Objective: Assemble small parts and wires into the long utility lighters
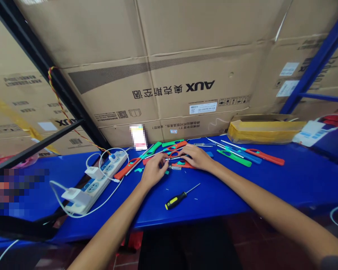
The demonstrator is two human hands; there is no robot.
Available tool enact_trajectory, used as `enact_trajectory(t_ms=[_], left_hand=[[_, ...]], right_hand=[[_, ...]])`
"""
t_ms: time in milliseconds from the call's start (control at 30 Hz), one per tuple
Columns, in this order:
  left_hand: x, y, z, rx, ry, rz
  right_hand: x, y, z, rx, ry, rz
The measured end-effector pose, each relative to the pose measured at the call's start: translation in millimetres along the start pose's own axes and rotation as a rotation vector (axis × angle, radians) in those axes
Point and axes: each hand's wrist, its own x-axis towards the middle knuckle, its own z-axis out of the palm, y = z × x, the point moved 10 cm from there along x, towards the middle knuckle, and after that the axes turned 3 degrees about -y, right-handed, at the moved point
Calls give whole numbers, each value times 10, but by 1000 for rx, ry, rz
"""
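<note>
My left hand [154, 169] is closed, its fingertips pinched at the end of a thin metal tube [173, 158]. My right hand [196, 156] curls its fingers round the other side, at a red utility lighter [174, 153] with a loop-shaped trigger guard. Fingers hide part of both pieces. Close around the hands lie more lighters, including a green lighter [153, 149] and a red lighter [129, 167]. A small clear gas tank [175, 167] and a teal trigger piece [139, 170] are beside them. A black and yellow screwdriver [177, 200] rests nearer to me.
To the right lie a green lighter [233, 158] and a red lighter [266, 156]. Behind them stands a yellow-taped box [266, 130]. A white power strip [101, 180] with chargers and cables is at left. Large cardboard [171, 45] backs the blue table [219, 198].
</note>
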Motion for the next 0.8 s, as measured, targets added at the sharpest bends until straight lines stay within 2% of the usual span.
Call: enact_trajectory(t_ms=[100,300,433,500,667,733,800], left_hand=[[25,-30,19,6,4,-24],[41,102,126,14,-62,76],[29,68,112,13,-43,69],[50,44,132,21,-74,83],[328,25,175,62,-234,153],[492,46,159,71,-278,182],[624,62,117,59,-269,195]], right_hand=[[2,30,15,10,-20,16],[-20,-31,117,19,-41,-3],[-36,-63,174,0,-39,-14],[-53,-30,178,-10,-39,-5],[-70,29,130,-2,-62,-25],[-47,90,15,7,9,15],[-19,150,-87,7,67,48]])
